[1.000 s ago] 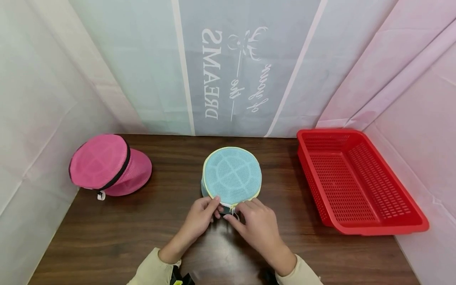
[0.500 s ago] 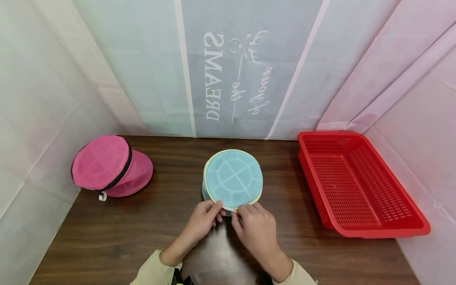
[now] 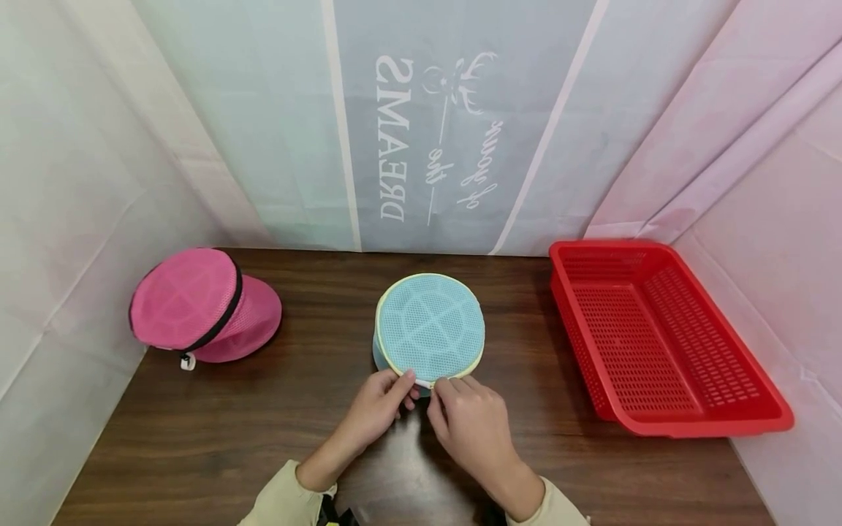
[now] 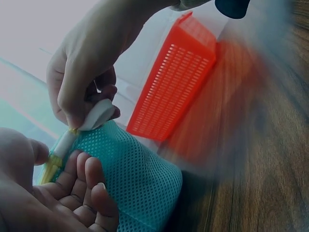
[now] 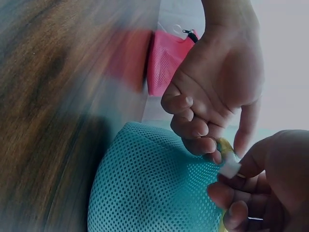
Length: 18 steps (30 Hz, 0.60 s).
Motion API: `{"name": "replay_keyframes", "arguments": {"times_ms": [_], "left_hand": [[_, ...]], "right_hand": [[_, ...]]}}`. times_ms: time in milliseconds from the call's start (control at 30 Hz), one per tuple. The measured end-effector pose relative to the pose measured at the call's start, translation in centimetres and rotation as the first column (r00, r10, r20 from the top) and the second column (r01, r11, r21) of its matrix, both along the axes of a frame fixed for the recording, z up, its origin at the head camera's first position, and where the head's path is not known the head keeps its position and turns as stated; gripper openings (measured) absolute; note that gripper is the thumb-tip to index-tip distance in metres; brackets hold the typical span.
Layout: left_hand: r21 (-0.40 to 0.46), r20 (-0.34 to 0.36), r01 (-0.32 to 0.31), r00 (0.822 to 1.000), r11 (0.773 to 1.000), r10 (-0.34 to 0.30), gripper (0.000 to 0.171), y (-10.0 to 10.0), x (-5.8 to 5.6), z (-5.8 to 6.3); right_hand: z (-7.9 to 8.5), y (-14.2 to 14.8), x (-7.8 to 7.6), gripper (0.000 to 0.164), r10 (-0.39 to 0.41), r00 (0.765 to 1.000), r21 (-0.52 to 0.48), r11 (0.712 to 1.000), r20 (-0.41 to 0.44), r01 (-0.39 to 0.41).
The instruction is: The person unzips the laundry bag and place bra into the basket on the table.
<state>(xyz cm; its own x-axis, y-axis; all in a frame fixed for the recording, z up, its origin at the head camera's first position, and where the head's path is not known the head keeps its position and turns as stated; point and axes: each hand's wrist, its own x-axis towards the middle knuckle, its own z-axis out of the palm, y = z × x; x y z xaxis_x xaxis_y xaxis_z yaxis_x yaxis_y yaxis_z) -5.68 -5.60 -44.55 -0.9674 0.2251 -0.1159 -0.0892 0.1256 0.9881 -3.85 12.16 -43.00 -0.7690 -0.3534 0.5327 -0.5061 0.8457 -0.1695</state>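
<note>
A round blue mesh laundry bag (image 3: pixel 430 325) with a yellow-edged top stands mid-table. At its near rim my left hand (image 3: pixel 381 402) pinches the yellow zipper edge (image 4: pixel 50 169) between thumb and fingers, its other fingers loosely bent against the mesh side. Close by on the right, my right hand (image 3: pixel 475 424) pinches at the zipper with thumb and curled fingers. A small white tab (image 5: pixel 231 166) shows at the right fingertips in the right wrist view. The zipper slider itself is mostly hidden by the fingers.
A pink mesh bag (image 3: pixel 187 299) with a black zipper leans at the left of the dark wooden table (image 3: pixel 263 438). On the right stands a red perforated plastic basket (image 3: pixel 631 343). A printed curtain (image 3: pixel 283 146) borders the table's back.
The right thumb has closed in toward the fingers at the rim, and the white loop seen hanging there is now hidden. The dark gap under the near rim has narrowed. The left hand has barely moved.
</note>
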Motion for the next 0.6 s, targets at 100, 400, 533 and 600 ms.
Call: {"name": "replay_keyframes", "arguments": {"times_ms": [100,400,533,600], "left_hand": [[0.005,-0.008,0.003,1.000,1.000,-0.003,0.035,0.01,-0.12,-0.03],[0.036,0.018,-0.011,1.000,0.999,0.010,0.034,0.13,-0.02,0.17],[0.052,0.023,-0.011,1.000,0.999,0.010,0.033,0.20,0.02,-0.04],[0.061,0.026,-0.010,1.000,0.998,0.009,0.032,0.27,0.05,-0.13]], "right_hand": [[0.00,-0.03,-0.12,0.029,0.018,1.000,-0.002,1.000,0.001,-0.018],[0.04,0.08,-0.32,0.029,0.030,0.999,-0.024,0.999,-0.025,-0.030],[0.14,0.20,-0.44,0.026,0.034,0.999,-0.022,0.999,-0.034,-0.035],[0.16,0.28,-0.49,0.026,0.034,0.999,-0.021,0.999,-0.032,-0.035]]}}
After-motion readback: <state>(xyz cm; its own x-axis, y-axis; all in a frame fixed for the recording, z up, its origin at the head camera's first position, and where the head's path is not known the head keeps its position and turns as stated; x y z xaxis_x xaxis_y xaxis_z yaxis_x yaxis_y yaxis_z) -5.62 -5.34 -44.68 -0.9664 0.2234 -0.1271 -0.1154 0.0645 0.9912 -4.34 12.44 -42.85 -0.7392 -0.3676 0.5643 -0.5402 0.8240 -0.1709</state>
